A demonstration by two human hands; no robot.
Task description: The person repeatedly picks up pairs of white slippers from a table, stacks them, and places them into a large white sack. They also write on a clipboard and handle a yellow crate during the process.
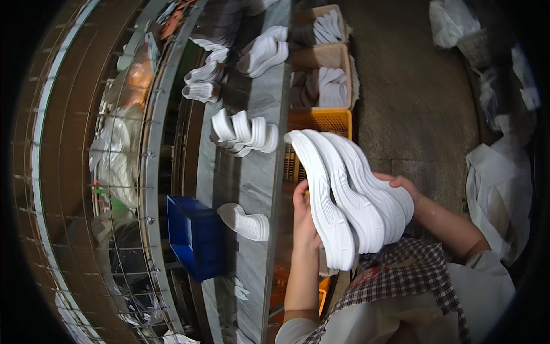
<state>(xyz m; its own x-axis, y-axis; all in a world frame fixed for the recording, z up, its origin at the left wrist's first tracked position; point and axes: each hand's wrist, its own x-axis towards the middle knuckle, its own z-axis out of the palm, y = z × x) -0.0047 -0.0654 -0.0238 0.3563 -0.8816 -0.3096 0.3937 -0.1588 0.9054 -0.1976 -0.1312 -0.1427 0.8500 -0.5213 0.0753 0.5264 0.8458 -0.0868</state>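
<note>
A row of several white shoe soles [349, 198], pressed side by side, is held up in front of my body between both hands. My left hand [307, 215] grips the row from its left side, the thumb up along the outermost sole. On the far right side, my right hand [404, 187] closes round the other end, its fingers partly hidden behind the soles. To the left, on a long grey bench [252, 189], stands another group of white soles [243, 133]. Nearer to me a smaller stack of soles [245, 222] lies there too.
A blue bin [197, 238] sits at the bench's left edge. More white soles [264, 53] lie farther up the bench. Beyond my hands are a yellow crate [321, 117] and sole-filled boxes [342, 54]. Wire mesh [146, 172] runs along the left; white sacks [495, 183] are at right.
</note>
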